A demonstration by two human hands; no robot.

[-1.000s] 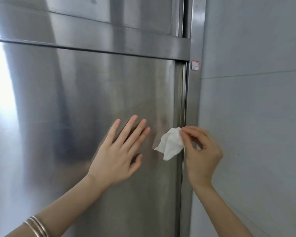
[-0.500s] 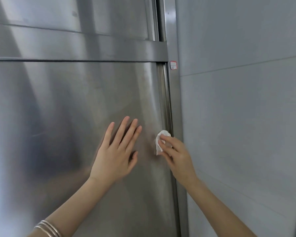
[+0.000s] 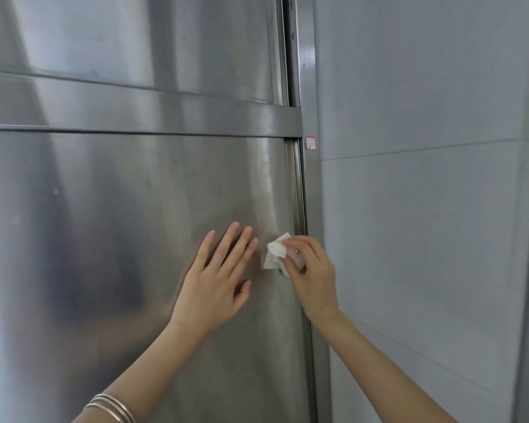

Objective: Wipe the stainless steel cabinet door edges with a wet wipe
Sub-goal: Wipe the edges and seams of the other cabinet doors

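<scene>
Head view, single frame. The lower cabinet door (image 3: 104,239), brushed steel with streaky reflections, fills the left two-thirds of the view. Its right-hand door edge (image 3: 297,190) runs top to bottom just right of centre, a narrow folded strip beside the frame post (image 3: 313,209).

Left hand (image 3: 217,285): flat on the door face, fingers straight and slightly spread, pointing toward 1 o'clock, thumb out toward 3 o'clock. It holds nothing. Thin metal bangles (image 3: 112,406) sit on that forearm, at 7 o'clock from the hand, near the bottom of the view.

Right hand (image 3: 313,279): fingers curled, pinching a crumpled white wipe (image 3: 275,250) between thumb and fingertips. The wipe sticks out toward 10 o'clock from the hand and lies against the door face just left of the door edge. Whether any of it touches the edge itself cannot be told — the hand covers that spot. The wipe is at 3 o'clock from the left fingertips, near them but apart.

At 12 o'clock a horizontal steel rail (image 3: 135,111) separates the lower door from an upper door (image 3: 135,41). A small red-bordered white label (image 3: 310,143) is stuck on the frame post just below the rail — print too small to read. A grey panelled wall (image 3: 425,209) takes the 3 o'clock side.
</scene>
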